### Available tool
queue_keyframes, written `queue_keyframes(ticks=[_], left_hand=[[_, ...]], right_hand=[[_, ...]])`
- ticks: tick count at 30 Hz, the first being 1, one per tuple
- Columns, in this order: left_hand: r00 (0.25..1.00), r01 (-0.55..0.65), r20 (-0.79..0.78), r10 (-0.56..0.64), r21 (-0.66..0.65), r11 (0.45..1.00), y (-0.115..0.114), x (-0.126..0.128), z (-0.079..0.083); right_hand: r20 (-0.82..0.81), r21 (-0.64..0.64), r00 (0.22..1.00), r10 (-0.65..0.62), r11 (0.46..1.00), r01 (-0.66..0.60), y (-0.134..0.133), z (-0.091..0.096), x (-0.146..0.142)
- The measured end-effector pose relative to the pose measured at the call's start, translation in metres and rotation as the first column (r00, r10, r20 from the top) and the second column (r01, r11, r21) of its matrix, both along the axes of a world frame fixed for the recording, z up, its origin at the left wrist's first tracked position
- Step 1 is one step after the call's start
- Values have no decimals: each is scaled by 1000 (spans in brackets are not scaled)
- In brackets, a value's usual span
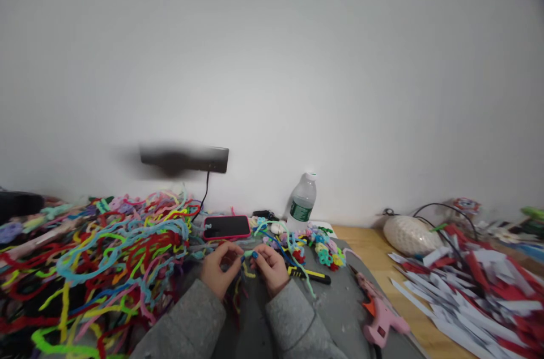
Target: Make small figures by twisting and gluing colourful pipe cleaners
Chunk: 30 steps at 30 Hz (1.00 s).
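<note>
My left hand (221, 268) and my right hand (270, 269) are close together above the grey work surface (340, 313). Thumb and fingers of each are pinched on a pale green pipe cleaner (248, 255) that spans the small gap between them. Its exact shape is partly hidden by the fingertips. Below the hands are short yellow and dark red pipe cleaner pieces (249, 274). A yellow and black utility knife (309, 275) lies just right of my right hand. Behind my left hand rests a phone (227, 227) in a pink case.
Tangled colourful pipe cleaners (127, 257) cover the left side. A water bottle (302, 203) stands behind small twisted pipe cleaner pieces (325, 250). To the right are a pink glue gun (382, 322), a pale netted object (412, 234) and paper strips (476, 291). A dark bar (204, 159) is at the wall.
</note>
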<state>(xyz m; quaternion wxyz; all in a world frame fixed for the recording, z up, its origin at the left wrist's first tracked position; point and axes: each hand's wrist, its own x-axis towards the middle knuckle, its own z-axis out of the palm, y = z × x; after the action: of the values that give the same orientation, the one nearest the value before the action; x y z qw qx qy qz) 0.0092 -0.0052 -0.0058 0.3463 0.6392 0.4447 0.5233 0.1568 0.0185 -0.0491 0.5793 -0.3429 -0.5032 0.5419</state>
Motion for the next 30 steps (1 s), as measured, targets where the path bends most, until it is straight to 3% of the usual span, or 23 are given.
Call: queue_keyframes(ticks=[13, 30], left_hand=[[984, -13, -175, 28, 83, 996, 0, 0, 2], [976, -5, -218, 28, 102, 995, 2, -3, -3]], right_hand=[[21, -11, 1000, 3, 1000, -3, -3, 8, -2], [83, 43, 992, 95, 994, -99, -4, 5, -1]])
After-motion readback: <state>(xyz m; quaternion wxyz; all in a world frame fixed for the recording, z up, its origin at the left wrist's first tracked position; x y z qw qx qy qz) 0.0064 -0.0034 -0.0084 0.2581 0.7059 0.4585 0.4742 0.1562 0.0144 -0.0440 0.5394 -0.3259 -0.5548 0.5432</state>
